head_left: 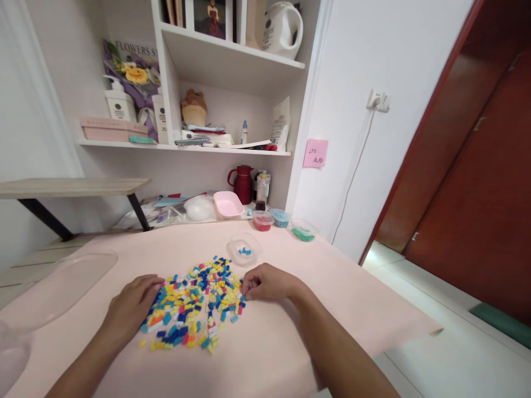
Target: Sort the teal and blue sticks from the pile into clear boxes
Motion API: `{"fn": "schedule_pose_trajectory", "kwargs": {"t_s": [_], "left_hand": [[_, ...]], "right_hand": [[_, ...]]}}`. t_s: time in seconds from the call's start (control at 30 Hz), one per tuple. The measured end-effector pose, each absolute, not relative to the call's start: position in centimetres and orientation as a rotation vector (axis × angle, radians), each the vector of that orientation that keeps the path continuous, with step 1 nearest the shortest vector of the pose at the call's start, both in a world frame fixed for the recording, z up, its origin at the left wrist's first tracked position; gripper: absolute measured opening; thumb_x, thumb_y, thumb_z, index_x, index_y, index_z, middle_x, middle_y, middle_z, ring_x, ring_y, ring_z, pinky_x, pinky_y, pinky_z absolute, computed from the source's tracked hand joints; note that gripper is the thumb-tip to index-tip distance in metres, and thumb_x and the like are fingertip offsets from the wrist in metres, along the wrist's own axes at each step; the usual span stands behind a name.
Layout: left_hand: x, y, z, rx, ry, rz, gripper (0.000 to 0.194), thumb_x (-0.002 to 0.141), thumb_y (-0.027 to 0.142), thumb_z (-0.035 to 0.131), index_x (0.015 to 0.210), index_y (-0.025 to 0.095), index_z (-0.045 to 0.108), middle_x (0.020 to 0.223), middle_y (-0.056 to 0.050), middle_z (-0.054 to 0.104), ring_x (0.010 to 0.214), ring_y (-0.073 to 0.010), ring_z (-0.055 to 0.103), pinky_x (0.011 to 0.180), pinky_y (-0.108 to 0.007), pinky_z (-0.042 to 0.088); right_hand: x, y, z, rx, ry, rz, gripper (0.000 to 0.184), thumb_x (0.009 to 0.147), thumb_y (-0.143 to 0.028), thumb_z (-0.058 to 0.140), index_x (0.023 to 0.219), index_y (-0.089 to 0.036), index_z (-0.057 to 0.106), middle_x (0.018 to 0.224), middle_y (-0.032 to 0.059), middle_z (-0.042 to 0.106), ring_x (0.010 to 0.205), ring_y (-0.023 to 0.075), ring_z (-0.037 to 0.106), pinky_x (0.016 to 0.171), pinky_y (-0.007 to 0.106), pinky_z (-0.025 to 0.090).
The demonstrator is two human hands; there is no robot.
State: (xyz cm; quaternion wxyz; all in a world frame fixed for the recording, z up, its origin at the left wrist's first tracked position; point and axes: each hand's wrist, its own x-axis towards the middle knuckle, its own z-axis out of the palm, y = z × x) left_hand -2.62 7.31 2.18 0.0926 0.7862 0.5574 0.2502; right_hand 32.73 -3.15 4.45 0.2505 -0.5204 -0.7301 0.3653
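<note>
A loose pile of small coloured toy bricks [182,301] is spread over the pink tabletop, in yellow, dark blue, teal, white, red and orange. My left hand [135,303] lies flat at the pile's left edge, its fingers stretched out over the bricks there. At the right edge my right hand [267,282] has its fingers curled and its thumb against them; whatever is between the fingertips is too small to make out. Just behind the pile stands a clear plastic tub [232,255] with several blue bricks [244,251] in it.
Tubs of red [263,221], blue [280,218] and green [304,231] pieces stand at the table's back right. Behind are a pink basin [228,205], a red jug [241,185] and a bottle [261,193]. A clear tray [62,290] lies at left, below a raised wooden shelf [74,187].
</note>
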Motion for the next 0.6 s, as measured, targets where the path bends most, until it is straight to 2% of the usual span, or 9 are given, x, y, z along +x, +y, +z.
{"fn": "schedule_pose_trajectory", "kwargs": {"t_s": [0.13,0.23,0.3,0.47,0.6], "left_hand": [[-2.6,7.4,2.1,2.335,1.642,0.736,0.043,0.083,0.048,0.036,0.098,0.029,0.071,0.120,-0.002,0.071,0.118,-0.0237,0.061,0.102,-0.040,0.047],[-2.6,7.4,2.0,2.333,1.643,0.758,0.042,0.083,0.047,0.036,0.096,0.029,0.072,0.118,-0.002,0.072,0.117,-0.0237,0.062,0.101,-0.039,0.047],[-2.6,7.4,2.0,2.338,1.650,0.766,0.041,0.083,0.046,0.037,0.096,0.030,0.072,0.119,-0.002,0.072,0.116,-0.0239,0.062,0.100,-0.040,0.048],[-2.4,7.1,2.3,2.349,1.667,0.751,0.040,0.084,0.043,0.037,0.098,0.029,0.072,0.119,-0.002,0.072,0.115,-0.0229,0.063,0.098,-0.038,0.048],[-2.3,7.1,2.3,2.337,1.684,0.760,0.038,0.085,0.041,0.038,0.097,0.030,0.072,0.119,-0.001,0.073,0.116,-0.0224,0.063,0.099,-0.038,0.048]], "right_hand": [[32.7,-3.1,5.0,-1.316,-1.850,1.024,0.017,0.071,-0.028,0.074,0.084,-0.017,0.074,0.058,-0.0065,0.052,0.057,0.0089,0.042,0.054,0.021,0.031],[32.7,-2.8,5.5,-1.265,-1.559,0.804,0.018,0.074,-0.033,0.071,0.082,-0.017,0.072,0.054,-0.0085,0.039,0.053,0.0085,0.033,0.051,0.022,0.025],[32.7,-2.3,5.7,-1.258,-1.342,0.593,0.023,0.075,-0.039,0.070,0.083,-0.017,0.071,0.054,-0.0087,0.036,0.052,0.0093,0.032,0.051,0.023,0.024],[33.3,-0.7,5.0,-1.315,-1.145,0.339,0.036,0.075,-0.051,0.067,0.086,-0.017,0.072,0.052,-0.0083,0.035,0.051,0.0114,0.033,0.053,0.025,0.028],[33.8,-0.1,4.6,-1.346,-1.154,0.304,0.051,0.075,-0.053,0.067,0.110,-0.016,0.071,0.055,-0.0068,0.043,0.053,0.0135,0.041,0.057,0.027,0.035]]}}
